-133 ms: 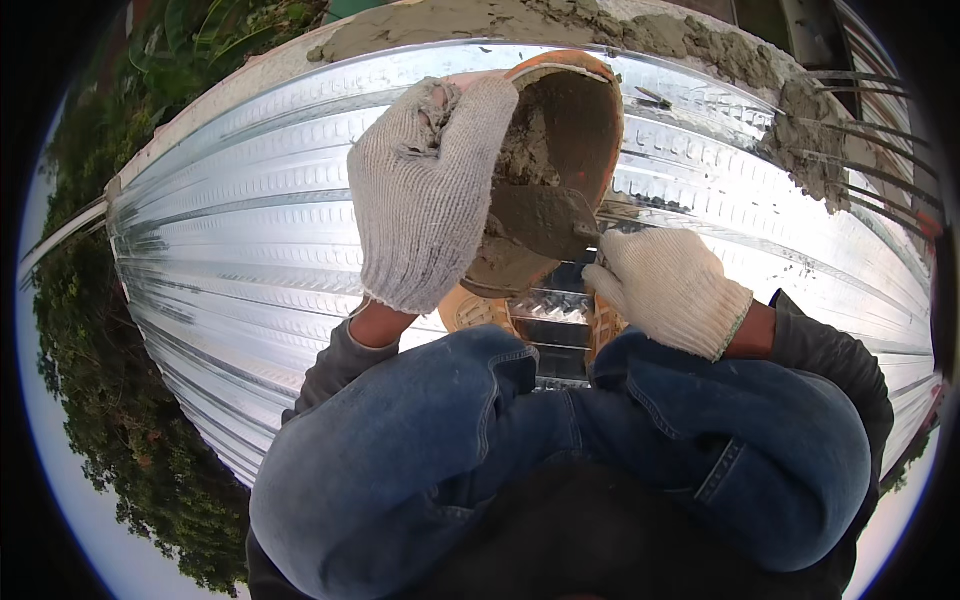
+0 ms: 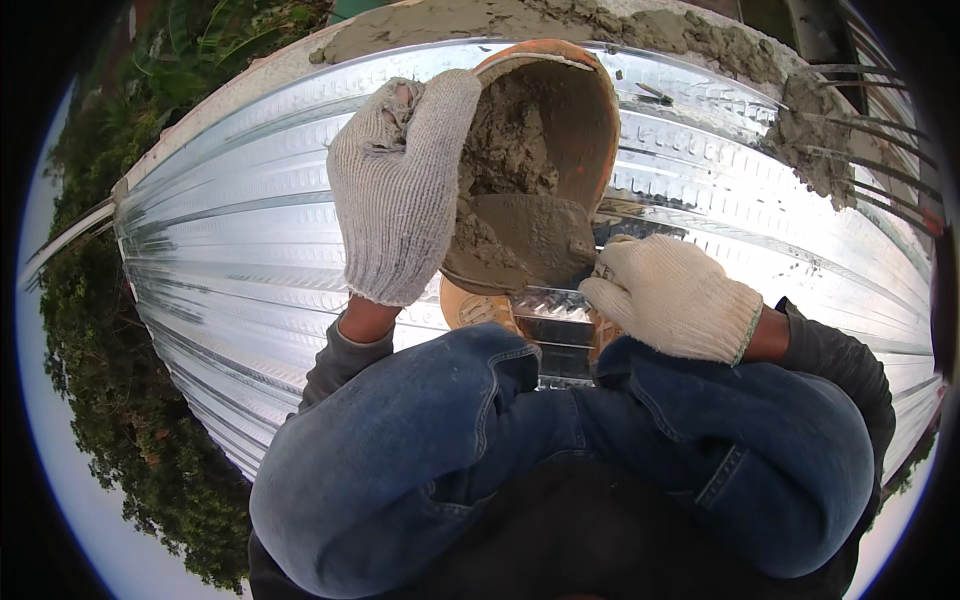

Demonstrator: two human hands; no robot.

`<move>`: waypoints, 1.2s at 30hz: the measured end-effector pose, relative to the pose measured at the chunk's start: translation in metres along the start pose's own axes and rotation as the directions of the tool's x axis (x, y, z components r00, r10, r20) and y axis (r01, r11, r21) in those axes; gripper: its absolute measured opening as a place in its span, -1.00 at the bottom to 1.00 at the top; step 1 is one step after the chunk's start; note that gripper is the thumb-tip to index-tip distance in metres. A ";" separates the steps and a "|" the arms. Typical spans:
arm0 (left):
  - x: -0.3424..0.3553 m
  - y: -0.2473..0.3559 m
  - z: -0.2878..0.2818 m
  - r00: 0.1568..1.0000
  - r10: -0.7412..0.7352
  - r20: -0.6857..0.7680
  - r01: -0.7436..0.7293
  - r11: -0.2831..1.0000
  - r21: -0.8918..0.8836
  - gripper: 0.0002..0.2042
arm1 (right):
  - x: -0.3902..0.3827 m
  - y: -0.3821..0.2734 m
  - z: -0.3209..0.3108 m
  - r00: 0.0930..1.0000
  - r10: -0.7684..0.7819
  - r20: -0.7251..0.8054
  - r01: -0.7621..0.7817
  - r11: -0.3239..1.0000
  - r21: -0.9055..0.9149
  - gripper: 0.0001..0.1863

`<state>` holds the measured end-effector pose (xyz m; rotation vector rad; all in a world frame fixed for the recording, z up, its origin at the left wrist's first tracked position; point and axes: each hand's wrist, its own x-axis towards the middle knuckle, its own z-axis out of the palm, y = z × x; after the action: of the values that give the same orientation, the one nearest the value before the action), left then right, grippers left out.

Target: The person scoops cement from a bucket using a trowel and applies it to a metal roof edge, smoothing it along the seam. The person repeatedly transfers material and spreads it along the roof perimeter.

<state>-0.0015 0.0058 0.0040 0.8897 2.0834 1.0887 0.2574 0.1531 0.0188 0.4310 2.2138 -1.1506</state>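
Observation:
Gloved in grey knit with a torn spot, my left hand (image 2: 405, 185) grips the left rim of an orange bucket (image 2: 607, 110) that is tilted toward me. Wet grey-brown mortar (image 2: 510, 130) lies inside it. My right hand (image 2: 670, 295), in a cream knit glove, is closed round the handle of a trowel (image 2: 535, 232); the handle itself is mostly hidden by the fingers. The trowel's blade, coated in mortar, sits within the mouth of the bucket, over the mortar near its lower side.
Ribbed shiny metal decking (image 2: 240, 240) spreads under and around me. A ledge smeared with mortar (image 2: 640, 30) runs along the far side. Steel rods (image 2: 880, 130) stick out at the right beside a mortar lump. Trees (image 2: 130, 420) stand beyond the left edge. My tan shoes (image 2: 475, 305) are below the bucket.
The bucket and my left hand have shifted slightly left, and the bucket's mouth faces me more. The trowel blade shows a broader, mortar-covered face; my right hand moved slightly down and right.

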 end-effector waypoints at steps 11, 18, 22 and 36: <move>0.006 -0.002 0.010 0.939 0.265 -0.219 -0.246 0.963 0.109 -0.73 | -0.010 -0.012 -0.028 0.995 -0.072 0.072 0.033 0.900 0.435 -0.41; 0.024 0.021 0.001 0.988 -0.027 -0.150 -0.006 0.978 -0.210 -0.71 | -0.015 -0.006 -0.034 0.979 0.114 0.171 -0.195 0.775 0.600 -0.55; 0.037 -0.007 -0.036 0.981 -0.163 -0.106 0.105 0.904 -0.415 -0.72 | -0.028 0.004 -0.043 0.989 0.130 0.077 -0.150 0.780 0.608 -0.60; 0.060 -0.082 -0.087 0.977 -0.176 -0.119 0.102 0.882 -0.461 -0.66 | 0.072 0.166 -0.111 0.554 -0.201 -0.808 -0.448 0.746 -0.492 -0.58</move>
<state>-0.1254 -0.0203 -0.0381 0.4274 1.8567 1.5215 0.2501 0.3395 -0.0817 0.9539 3.1087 0.1226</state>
